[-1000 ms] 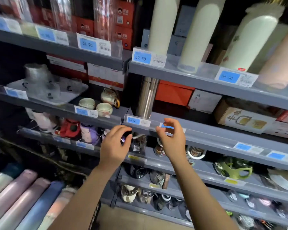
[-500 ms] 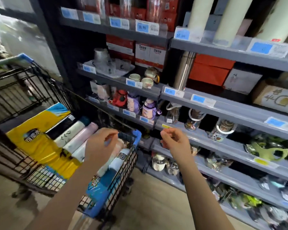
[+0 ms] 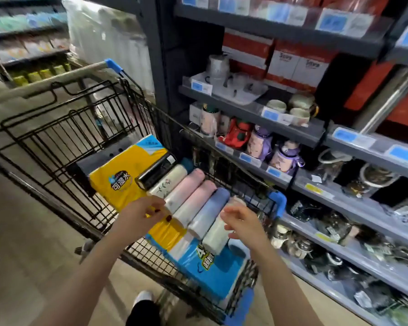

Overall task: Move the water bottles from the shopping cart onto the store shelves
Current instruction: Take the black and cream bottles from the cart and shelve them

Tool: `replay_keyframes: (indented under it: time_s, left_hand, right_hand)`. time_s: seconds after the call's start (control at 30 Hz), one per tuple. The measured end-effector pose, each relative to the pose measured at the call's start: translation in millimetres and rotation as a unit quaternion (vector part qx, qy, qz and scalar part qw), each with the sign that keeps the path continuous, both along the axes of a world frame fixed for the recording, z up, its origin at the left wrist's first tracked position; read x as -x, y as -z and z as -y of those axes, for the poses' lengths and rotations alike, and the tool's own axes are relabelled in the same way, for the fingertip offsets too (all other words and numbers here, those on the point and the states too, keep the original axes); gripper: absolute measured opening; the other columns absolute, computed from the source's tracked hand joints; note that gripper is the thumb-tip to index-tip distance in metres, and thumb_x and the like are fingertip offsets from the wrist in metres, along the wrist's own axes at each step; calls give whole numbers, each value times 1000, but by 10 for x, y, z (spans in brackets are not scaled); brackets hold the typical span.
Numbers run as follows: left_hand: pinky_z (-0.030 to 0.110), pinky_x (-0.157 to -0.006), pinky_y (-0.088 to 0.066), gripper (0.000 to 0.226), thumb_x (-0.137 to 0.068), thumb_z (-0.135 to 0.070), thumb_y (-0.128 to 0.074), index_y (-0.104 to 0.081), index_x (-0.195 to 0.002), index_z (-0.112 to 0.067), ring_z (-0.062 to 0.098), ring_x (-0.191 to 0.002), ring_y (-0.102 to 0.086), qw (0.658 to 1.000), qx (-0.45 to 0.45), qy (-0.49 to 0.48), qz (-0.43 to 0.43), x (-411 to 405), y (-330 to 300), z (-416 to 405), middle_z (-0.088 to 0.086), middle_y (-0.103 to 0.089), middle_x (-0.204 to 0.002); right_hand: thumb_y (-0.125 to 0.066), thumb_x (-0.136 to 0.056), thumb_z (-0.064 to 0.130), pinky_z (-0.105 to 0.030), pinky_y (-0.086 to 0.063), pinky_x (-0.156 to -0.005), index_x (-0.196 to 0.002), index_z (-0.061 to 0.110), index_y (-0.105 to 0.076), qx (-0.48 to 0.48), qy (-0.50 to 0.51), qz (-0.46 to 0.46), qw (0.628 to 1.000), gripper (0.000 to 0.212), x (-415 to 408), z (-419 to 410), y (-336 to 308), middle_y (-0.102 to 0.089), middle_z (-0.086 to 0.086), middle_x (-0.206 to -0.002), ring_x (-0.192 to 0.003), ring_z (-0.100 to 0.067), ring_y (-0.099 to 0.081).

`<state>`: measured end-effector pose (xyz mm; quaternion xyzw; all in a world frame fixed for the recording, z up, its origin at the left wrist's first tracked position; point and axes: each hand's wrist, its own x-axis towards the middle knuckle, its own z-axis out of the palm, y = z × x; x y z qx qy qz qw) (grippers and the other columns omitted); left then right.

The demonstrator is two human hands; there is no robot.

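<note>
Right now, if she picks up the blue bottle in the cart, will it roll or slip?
Probably it could roll: the blue bottle is a smooth cylinder lying on its side on a plastic-wrapped pack. The pink bottle and white bottle pressed against it likely steady it. Its sleek surface may be slippery.

**Count of things in the cart and on the near shelves**

In the shopping cart [image 3: 57, 128] lie six water bottles side by side: one black [image 3: 156, 171], one cream with a flower print [image 3: 168, 182], two pink [image 3: 185, 188] [image 3: 196, 201], one light blue [image 3: 210, 212] and one white [image 3: 216, 234]. Under them are two soft packs, one yellow [image 3: 114, 175] and one blue [image 3: 212, 271]. Two hands are above the cart, left [image 3: 137, 216] and right [image 3: 244, 223]. On the shelf beside stand two purple bottles [image 3: 260, 143] [image 3: 285, 156] and one red [image 3: 236, 135]. The goods on the lower shelves are too blurred to count.
</note>
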<state>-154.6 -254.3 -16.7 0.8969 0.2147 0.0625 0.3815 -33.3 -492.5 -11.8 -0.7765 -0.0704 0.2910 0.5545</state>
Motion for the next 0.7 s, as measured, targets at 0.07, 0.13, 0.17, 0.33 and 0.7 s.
replay_keyframes:
  time_s: [0.07,0.13,0.17,0.33,0.7]
  left_hand:
    - [32,-75,-54,18,-89,-26,-67,-63,-107,-26,8,-85,-63,999,11,-3,-36,-105,124,-547,-9,-63,-96]
    - [29,-71,-50,22,-92,-28,-64,-63,-113,-23,8,-86,-61,998,11,3,-67,-281,268,-1052,-8,-62,-98]
    - [26,-68,-48,24,-93,-30,-62,-63,-116,-22,7,-86,-60,997,7,7,-77,-378,333,-1272,-8,-61,-99]
    - [31,-75,-49,34,-96,-34,-57,-58,-126,-18,16,-98,-59,992,17,-5,-121,-980,573,-2069,-1,-63,-113]
    - [26,-71,-42,76,-84,-61,-60,-41,-144,-18,22,-109,-60,968,8,55,-245,-1995,1255,-2248,1,-60,-128]
  right_hand:
    - [-63,-92,27,-34,-50,-72,-99,18,-59,38,-9,-30,999,13,-17,-520,230,-60,-2,-96,-81,-19,-59]
    - [-63,-91,28,-36,-52,-75,-107,14,-58,81,7,-59,995,22,-32,-1015,469,-59,-2,-97,-85,-20,-60]
    - [-64,-90,30,-35,-52,-74,-112,13,-57,96,14,-78,992,29,-39,-1250,569,-58,-2,-100,-86,-19,-59]
    - [-67,-86,37,-35,-50,-83,-130,14,-44,170,46,-93,980,55,-236,-2111,914,-48,-3,-115,-104,-24,-56]
    - [-68,-86,31,-29,-42,-90,-143,15,-35,174,129,-128,968,67,-708,-2705,1079,-39,-8,-146,-129,-22,-43]
